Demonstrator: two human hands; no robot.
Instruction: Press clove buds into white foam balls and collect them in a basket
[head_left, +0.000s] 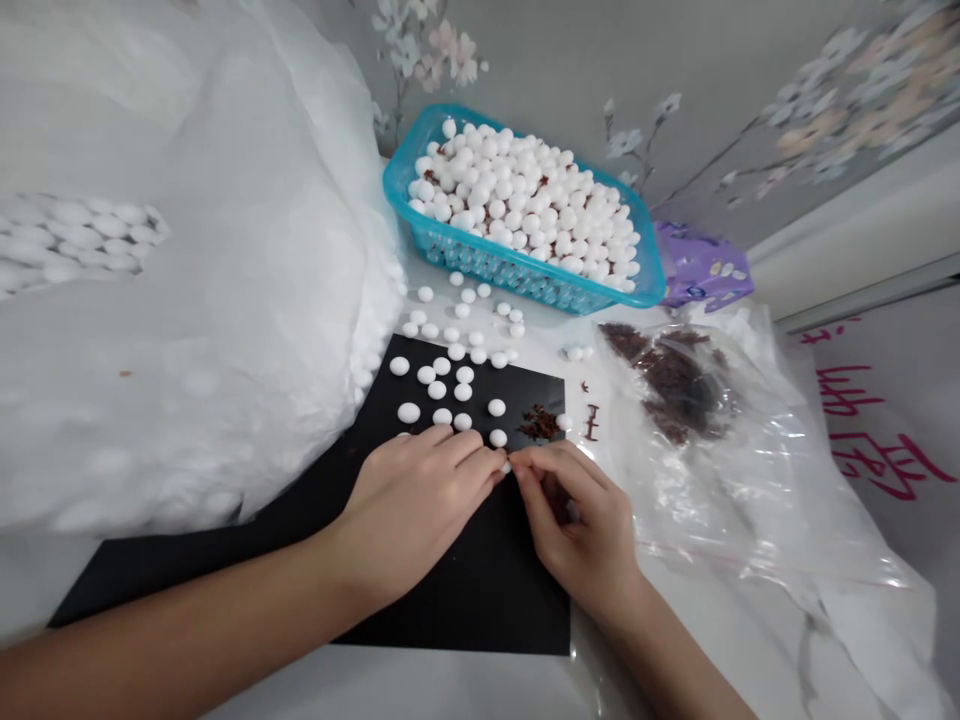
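My left hand point(420, 505) is closed, its fingertips pinched on a small white ball point(506, 467) that shows only in part. Meeting it from the other side, my right hand point(589, 515) has thumb and forefinger pressed together at the ball; whatever is between them is too small to make out. Both hands are over a black sheet point(480, 590). Several loose white balls point(436, 390) lie on the sheet beyond my left hand. A little heap of dark brown star-shaped bits point(538, 422) sits near the sheet's right edge.
A blue basket point(517, 262) heaped with white balls, some bearing brown bits, stands at the back. Left is a large, bulging white bag point(225, 380) of balls. A clear plastic bag point(720, 480) with brown bits lies right, and a purple packet point(701, 268) behind.
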